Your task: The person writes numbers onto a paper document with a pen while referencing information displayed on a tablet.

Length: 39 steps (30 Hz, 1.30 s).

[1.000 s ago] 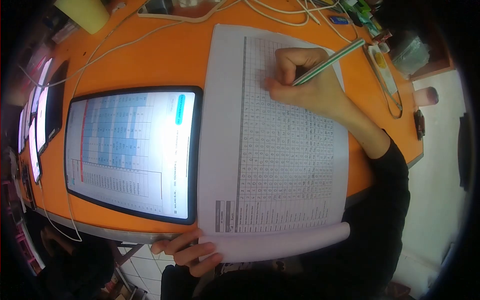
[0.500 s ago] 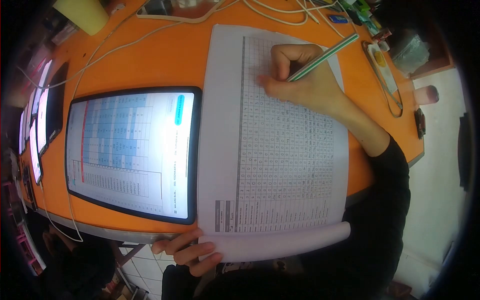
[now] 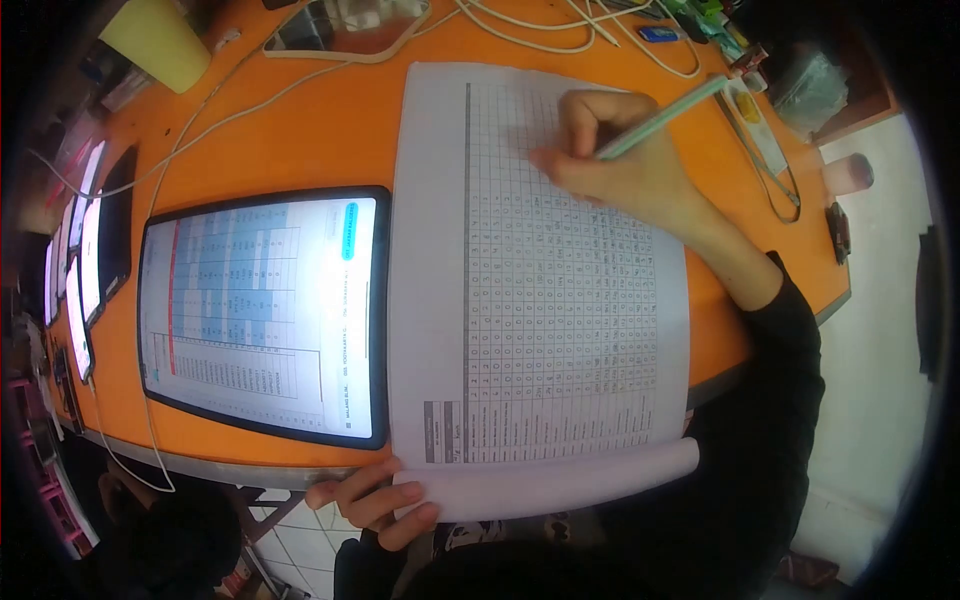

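My right hand grips a green-and-white striped pen over the upper part of a printed table sheet. The tip is hidden behind my fingers, and the pen is smeared by motion. Handwritten figures fill many of the sheet's cells; the cells near the far end look blank. At the near left corner, my left hand has its fingers curled over the paper's edge, where the sheet rolls up past the table. Left of the paper lies a lit tablet showing a spreadsheet.
Several lit phones lie at the left edge. At the back are a yellow cup, a white-framed mirror-like object and loose white cables. A clear plastic bag sits at the far right of the orange table.
My right hand and the pen have shifted slightly right relative to the sheet. The whole view has moved a little. My left hand stays at the paper's corner.
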Motion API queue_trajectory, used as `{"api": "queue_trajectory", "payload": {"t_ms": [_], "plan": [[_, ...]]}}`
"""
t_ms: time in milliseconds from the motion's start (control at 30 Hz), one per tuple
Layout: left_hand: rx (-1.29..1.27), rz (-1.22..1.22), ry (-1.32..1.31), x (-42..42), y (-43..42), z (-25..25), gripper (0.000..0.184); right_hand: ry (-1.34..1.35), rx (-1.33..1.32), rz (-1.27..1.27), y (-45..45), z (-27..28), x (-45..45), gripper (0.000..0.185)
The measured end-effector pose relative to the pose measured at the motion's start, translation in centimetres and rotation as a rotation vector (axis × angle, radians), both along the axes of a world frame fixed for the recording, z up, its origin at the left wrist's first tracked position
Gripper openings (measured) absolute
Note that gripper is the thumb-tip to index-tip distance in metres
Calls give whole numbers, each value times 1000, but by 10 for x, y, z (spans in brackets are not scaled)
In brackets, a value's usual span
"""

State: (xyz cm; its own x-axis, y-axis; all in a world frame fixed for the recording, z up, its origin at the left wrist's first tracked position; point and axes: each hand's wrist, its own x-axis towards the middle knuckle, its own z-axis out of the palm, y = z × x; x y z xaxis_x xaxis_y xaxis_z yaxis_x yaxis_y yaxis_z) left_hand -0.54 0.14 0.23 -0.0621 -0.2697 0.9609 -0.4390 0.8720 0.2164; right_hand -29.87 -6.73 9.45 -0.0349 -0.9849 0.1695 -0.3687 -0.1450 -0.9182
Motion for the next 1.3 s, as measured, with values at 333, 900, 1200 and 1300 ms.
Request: {"api": "queue_trajectory", "payload": {"t_ms": [333, 900, 1200, 1300], "plan": [[-30, -6, 43, -9, -3, 2, 44, 131, -40, 54, 9, 3, 1, 34], [13, 3, 61, -8, 1, -2, 46, 93, -83, 6, 18, -5, -17, 36], [-30, 0, 8, -7, -4, 1, 48, 247, -167, 24, 18, -5, -15, 36], [-15, -5, 39, -9, -2, 2, 48, 255, -129, -17, 18, -2, -13, 37]]}}
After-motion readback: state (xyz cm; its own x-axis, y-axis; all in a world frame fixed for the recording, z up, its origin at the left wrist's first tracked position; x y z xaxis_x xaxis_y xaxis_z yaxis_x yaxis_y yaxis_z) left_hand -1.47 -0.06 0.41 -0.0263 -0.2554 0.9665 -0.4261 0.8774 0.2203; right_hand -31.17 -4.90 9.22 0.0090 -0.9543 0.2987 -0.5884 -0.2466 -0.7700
